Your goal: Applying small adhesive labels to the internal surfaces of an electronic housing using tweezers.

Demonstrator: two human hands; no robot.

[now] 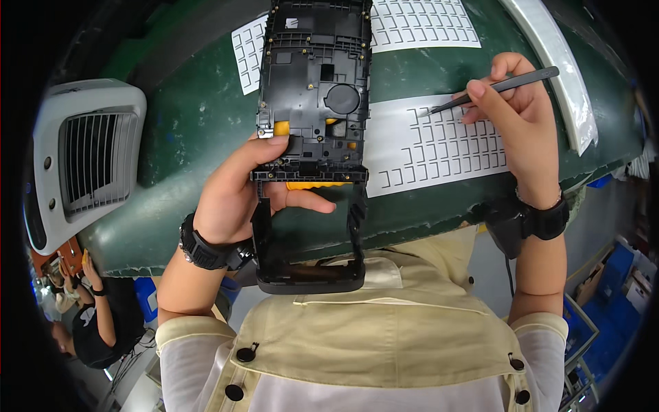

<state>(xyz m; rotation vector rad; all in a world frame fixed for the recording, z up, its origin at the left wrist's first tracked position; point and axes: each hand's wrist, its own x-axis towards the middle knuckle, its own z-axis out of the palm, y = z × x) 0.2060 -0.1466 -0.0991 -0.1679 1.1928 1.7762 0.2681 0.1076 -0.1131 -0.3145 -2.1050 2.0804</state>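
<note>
My left hand [237, 182] grips a long black plastic housing [295, 89] from its left side, thumb on top and fingers underneath. The housing has screw bosses, a round disc and yellow patches, with an open rectangular frame at its near end. In my right hand [518, 123] is a pair of dark tweezers [504, 87], pinched between thumb and fingers. Their tips touch or hover just over a white sheet [384, 147] with rows of small black bracket-shaped strips, to the right of the housing. Whether the tips hold a strip is too small to tell.
More strip sheets [425, 24] lie at the far side of the green mat [185, 137]. A white-grey machine with a slatted vent [99, 158] stands at left. A long white bar [559, 75] lies at right. Another person's arm [103, 316] shows at lower left.
</note>
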